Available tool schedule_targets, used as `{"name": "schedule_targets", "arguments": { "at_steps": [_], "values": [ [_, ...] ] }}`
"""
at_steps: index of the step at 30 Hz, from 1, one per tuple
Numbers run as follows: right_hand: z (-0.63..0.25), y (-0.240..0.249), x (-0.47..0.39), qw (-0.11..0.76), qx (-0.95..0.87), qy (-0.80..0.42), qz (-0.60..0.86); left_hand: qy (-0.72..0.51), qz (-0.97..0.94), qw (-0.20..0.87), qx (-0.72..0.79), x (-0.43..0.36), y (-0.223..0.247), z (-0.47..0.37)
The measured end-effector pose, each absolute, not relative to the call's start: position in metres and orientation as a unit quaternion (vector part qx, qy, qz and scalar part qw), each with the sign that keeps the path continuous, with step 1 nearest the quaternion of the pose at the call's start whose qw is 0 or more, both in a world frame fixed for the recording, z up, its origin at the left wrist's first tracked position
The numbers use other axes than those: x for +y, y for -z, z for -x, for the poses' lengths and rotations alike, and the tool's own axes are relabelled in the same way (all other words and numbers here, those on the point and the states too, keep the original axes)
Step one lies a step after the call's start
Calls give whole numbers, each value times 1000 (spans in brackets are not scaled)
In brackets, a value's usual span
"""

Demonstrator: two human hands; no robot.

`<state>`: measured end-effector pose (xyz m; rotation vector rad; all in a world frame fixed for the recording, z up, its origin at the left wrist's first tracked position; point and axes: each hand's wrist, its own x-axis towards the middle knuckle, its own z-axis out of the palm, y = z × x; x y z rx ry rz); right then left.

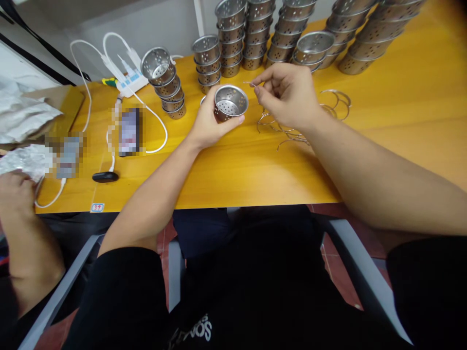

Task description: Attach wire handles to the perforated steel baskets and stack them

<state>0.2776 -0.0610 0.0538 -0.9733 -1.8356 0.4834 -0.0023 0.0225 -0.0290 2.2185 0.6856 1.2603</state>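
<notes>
My left hand [209,124] is wrapped round a perforated metal cup [231,102], its open top tilted toward me above the yellow table [226,182]. To the right of the cup, my right hand [286,95] pinches a thin wire [249,83] between thumb and forefinger; the wire's end points toward the cup's rim without touching it. Under and beside my right hand lie several loose curved wires [337,103] on the tabletop, partly hidden by the hand and forearm.
Stacks of perforated cups [206,63] line the back, with another stack [171,92] left of my hands. Further left are a white power strip [133,81], cables, a phone [129,132] and a black object [105,176]. Another person's hand [16,192] rests at the far left.
</notes>
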Motion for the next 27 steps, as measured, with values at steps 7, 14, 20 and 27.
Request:
{"name": "schedule_targets", "arguments": {
  "at_steps": [7, 14, 20, 27],
  "values": [
    [-268, -63, -75, 457, -754, -189, 432, -455, -822, 235, 249, 20, 31, 3],
    [-263, -72, -83, 431, -748, -182, 470, -459, -813, 262, 244, 17, 32, -2],
    [-262, -74, -85, 423, -746, -185, 480, -440, -814, 274, 261, 0, 21, -7],
    [-252, -63, -74, 504, -706, -247, 431, -411, -822, 237, 315, -17, 5, -6]
  ]
}}
